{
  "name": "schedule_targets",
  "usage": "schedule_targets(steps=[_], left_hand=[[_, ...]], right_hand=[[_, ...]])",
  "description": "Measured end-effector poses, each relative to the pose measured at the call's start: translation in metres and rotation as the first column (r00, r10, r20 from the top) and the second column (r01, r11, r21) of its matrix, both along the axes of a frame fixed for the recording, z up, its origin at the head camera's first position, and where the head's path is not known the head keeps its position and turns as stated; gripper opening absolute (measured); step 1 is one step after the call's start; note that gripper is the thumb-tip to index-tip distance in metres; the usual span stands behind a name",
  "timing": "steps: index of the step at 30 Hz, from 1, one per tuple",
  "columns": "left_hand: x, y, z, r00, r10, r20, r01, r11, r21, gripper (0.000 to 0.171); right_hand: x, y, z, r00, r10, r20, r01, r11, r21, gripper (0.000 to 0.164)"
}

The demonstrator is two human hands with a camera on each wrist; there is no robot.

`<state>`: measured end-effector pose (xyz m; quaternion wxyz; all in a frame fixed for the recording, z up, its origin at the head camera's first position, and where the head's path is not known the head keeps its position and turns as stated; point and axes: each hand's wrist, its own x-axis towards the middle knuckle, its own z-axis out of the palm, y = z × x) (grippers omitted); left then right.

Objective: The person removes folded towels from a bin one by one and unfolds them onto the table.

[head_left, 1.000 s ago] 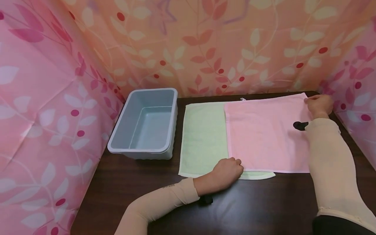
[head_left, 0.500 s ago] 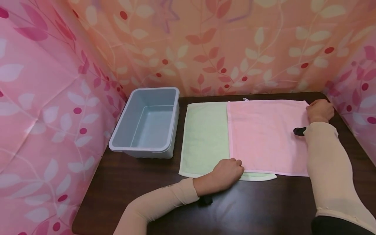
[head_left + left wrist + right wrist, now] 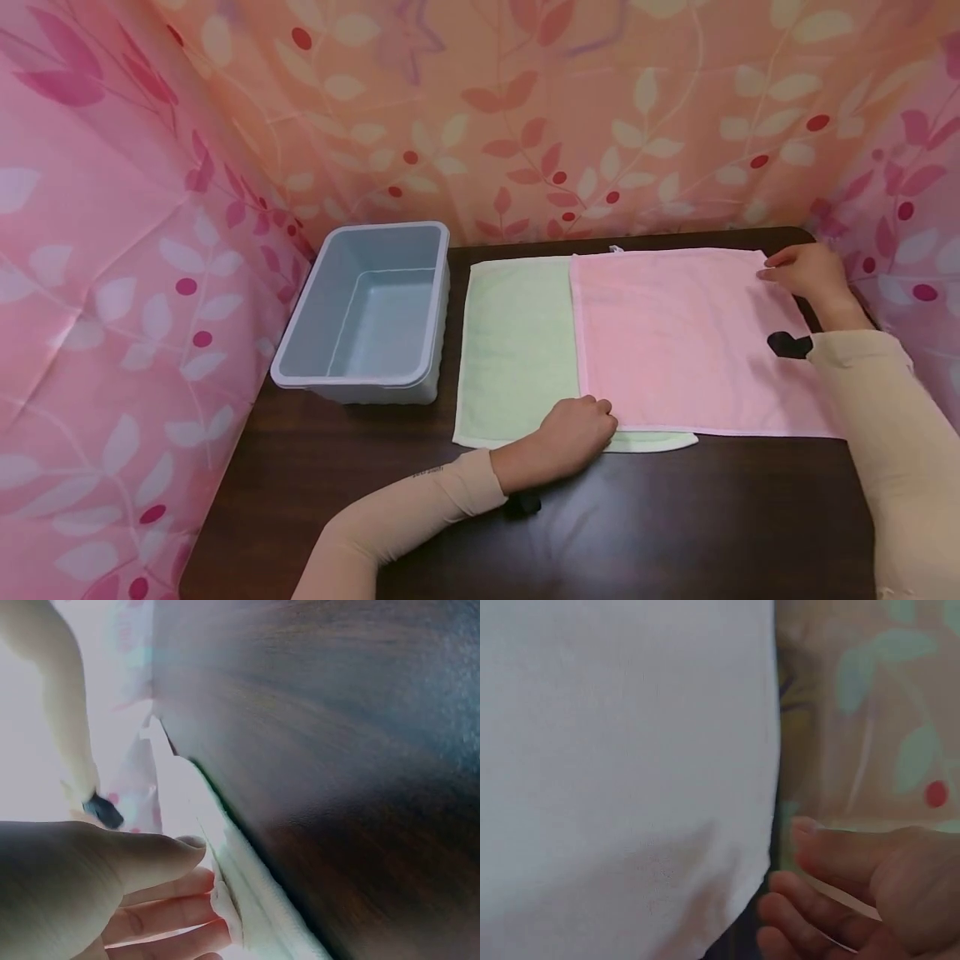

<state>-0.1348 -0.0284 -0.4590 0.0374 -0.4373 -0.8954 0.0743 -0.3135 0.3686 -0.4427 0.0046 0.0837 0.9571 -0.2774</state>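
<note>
A pink towel (image 3: 682, 342) lies spread over the right part of a pale green towel (image 3: 517, 354). My left hand (image 3: 566, 437) is at the pink towel's near left corner, its fingers and thumb pinching the edge; the left wrist view shows this left hand (image 3: 112, 892) with cloth at the fingertips. By the far right corner, my right hand (image 3: 813, 271) has its thumb and fingers apart. Seen from the right wrist, the right hand (image 3: 847, 889) is relaxed beside the cloth's edge and holds nothing.
A grey-blue plastic tub (image 3: 375, 317) stands left of the towels, with nothing inside. Everything rests on a dark brown table (image 3: 637, 533). Patterned curtains (image 3: 420, 125) enclose its back and sides.
The right hand has let go of the pink towel's far right corner, and its fingers have spread. That corner, raised earlier, has come down. The left hand stays in place.
</note>
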Motion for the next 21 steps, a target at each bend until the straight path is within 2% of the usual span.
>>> schedule_targets(steps=[4, 8, 12, 14, 17, 19, 21], left_hand=[[-0.003, 0.0, 0.0, 0.999, 0.011, 0.049, -0.012, 1.0, 0.01, 0.015], [-0.008, -0.001, 0.001, 0.992, 0.02, 0.123, -0.022, 1.0, 0.014, 0.013], [-0.018, -0.002, 0.008, 0.975, 0.005, 0.224, -0.009, 1.0, 0.019, 0.02], [-0.025, -0.003, 0.013, 0.953, 0.001, 0.304, -0.009, 1.0, 0.025, 0.025], [-0.041, -0.002, 0.022, 0.894, 0.001, 0.447, -0.023, 0.999, 0.045, 0.02], [-0.055, 0.001, 0.029, 0.856, 0.007, 0.517, -0.047, 0.997, 0.064, 0.016], [-0.074, 0.004, 0.038, 0.822, 0.01, 0.57, -0.087, 0.99, 0.107, 0.023]], right_hand=[[0.026, 0.004, 0.005, 0.987, 0.137, 0.087, -0.137, 0.991, 0.001, 0.051], [0.059, 0.004, 0.007, 0.952, 0.269, 0.144, -0.279, 0.959, 0.057, 0.057], [0.098, 0.002, 0.0, 0.92, 0.34, 0.194, -0.358, 0.931, 0.065, 0.073], [0.114, 0.001, -0.008, 0.908, 0.362, 0.211, -0.379, 0.924, 0.046, 0.081], [0.131, 0.0, -0.022, 0.892, 0.39, 0.228, -0.402, 0.916, 0.005, 0.094], [0.14, 0.001, -0.031, 0.889, 0.403, 0.219, -0.41, 0.912, -0.014, 0.099], [0.149, 0.002, -0.039, 0.889, 0.408, 0.207, -0.411, 0.911, -0.029, 0.102]])
